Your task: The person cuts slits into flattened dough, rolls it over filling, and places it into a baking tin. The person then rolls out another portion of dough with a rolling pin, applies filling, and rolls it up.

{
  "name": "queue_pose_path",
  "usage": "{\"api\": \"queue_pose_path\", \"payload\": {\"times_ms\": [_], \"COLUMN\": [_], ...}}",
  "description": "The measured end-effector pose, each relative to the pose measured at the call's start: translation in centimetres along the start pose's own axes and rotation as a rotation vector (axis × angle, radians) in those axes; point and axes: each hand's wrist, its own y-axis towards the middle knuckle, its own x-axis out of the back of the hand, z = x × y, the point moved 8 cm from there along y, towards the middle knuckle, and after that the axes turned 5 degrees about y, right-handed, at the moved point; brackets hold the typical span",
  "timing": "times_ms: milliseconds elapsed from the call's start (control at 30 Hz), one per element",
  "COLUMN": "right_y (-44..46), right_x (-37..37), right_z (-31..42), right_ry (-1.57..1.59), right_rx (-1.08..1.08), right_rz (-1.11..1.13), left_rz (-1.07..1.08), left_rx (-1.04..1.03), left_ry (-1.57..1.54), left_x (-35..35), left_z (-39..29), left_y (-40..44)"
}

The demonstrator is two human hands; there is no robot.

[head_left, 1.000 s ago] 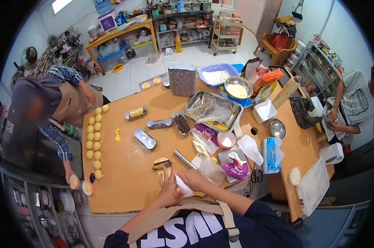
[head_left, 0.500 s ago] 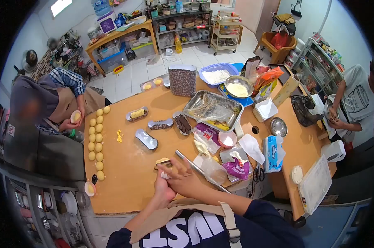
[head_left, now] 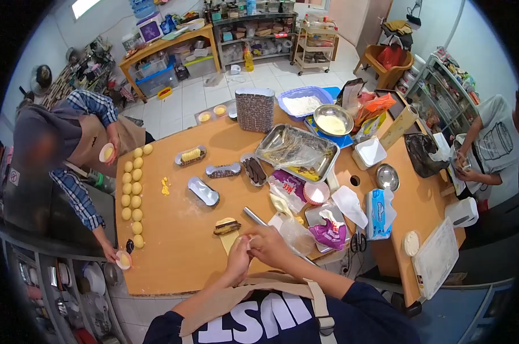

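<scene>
Both hands meet just above the table's near edge. My left hand is closed, its fingertips pinched around a small pale bit that I cannot make out. Against it, my right hand is closed too, fingers curled at the same spot. Just beyond the left hand lies a flat strip of dough, its far end folded over with a dark brown filling on it. A metal rolling pin lies slanted beside my right hand, partly hidden by it.
Several dough balls line the left edge. Paper loaf cases stand mid-table. A metal tray, purple packets, wipes and scissors crowd the right. A co-worker's hand touches a cup at the left corner.
My hands have drawn back from the filled dough and come together, uncovering the strip. The co-worker on the left has parted their hands, one reaching down to the corner cup.
</scene>
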Motion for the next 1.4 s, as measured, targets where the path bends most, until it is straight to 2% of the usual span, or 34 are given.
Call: {"api": "queue_pose_path", "payload": {"times_ms": [33,67,100,167,200,233,267,300,367,467,533,567,633,667,700,733,800,867,1033,1133,1233,1333,1400], "right_y": [-0.5,-1.2,-2.0,-3.1,-4.2,-5.8,-8.0,-9.6,-10.9,-8.9,-5.7,-3.9,0.1,1.9,3.3,5.3,6.1,6.7,7.5,7.6,7.9,8.1,8.0], "right_x": [0.6,1.7,2.7,7.7,10.5,13.9,17.0,19.8,23.0,23.4,21.0,19.0,10.9,6.2,2.5,-0.8,-6.7,-10.3,-12.8,-14.1,-14.0,-14.1,-14.2], "right_z": [-1.0,-2.1,-3.1,-4.3,-5.6,-6.9,-10.4,-12.3,-13.4,-10.0,-10.8,-11.1,-13.3,-13.1,-12.1,-9.7,-12.3,-14.3,-14.9,-15.2,-15.3,-16.5,-17.3], "right_ry": [-0.004,-0.005,-0.004,-0.319,-0.449,-0.351,-0.404,-0.510,-0.740,-1.197,-0.826,-0.642,-0.482,-0.627,-0.454,-0.384,-0.261,-0.312,-0.454,-0.492,-0.470,-0.432,-0.315], "right_rx": [-0.061,-0.119,-0.175,-0.161,-0.195,-0.143,-0.423,-0.420,-0.502,-0.332,-0.265,-0.233,-0.223,-0.199,-0.135,-0.178,-0.182,-0.230,-0.243,-0.241,-0.295,-0.259,-0.316], "right_rz": [-0.019,-0.033,-0.041,-0.239,-0.267,-0.434,-0.515,-0.560,-0.452,-0.568,-0.539,-0.522,-0.228,0.064,0.057,0.214,0.248,0.325,0.420,0.497,0.495,0.409,0.414], "left_rz": [0.045,0.152,0.200,0.296,0.325,0.354,0.384,0.342,0.254,-0.081,-0.243,-0.246,-0.253,-0.212,-0.171,-0.127,-0.068,-0.036,0.019,-0.035,-0.031,0.011,0.002], "left_rx": [-0.008,-0.002,-0.050,-0.151,-0.127,-0.103,-0.076,-0.129,-0.218,-0.459,-0.426,-0.445,-0.494,-0.445,-0.398,-0.351,-0.405,-0.401,-0.312,-0.286,-0.320,-0.191,-0.259], "left_ry": [0.024,0.233,0.255,0.309,0.358,0.407,0.454,0.605,0.904,1.225,1.274,1.303,1.356,1.370,1.384,1.397,1.462,1.511,1.570,1.489,1.465,1.460,1.468], "left_x": [-0.7,-1.2,-2.2,-4.8,-4.6,-4.3,-3.9,-2.8,0.2,7.1,10.8,12.2,14.8,15.4,15.8,16.1,15.8,15.0,13.6,14.4,14.5,14.4,14.2], "left_z": [-0.2,0.4,-0.1,-1.4,-1.2,-0.8,-0.5,-1.0,-2.4,-3.5,-4.7,-4.6,-4.0,-3.3,-2.7,-2.0,-1.3,-1.5,-2.4,-2.3,-2.2,-2.1,-2.5], "left_y": [0.0,0.2,-0.5,-2.3,-2.4,-2.3,-2.2,-1.7,-0.7,1.2,2.7,3.7,6.3,7.7,9.1,10.2,11.3,11.8,11.6,12.4,13.0,13.3,13.0]}}
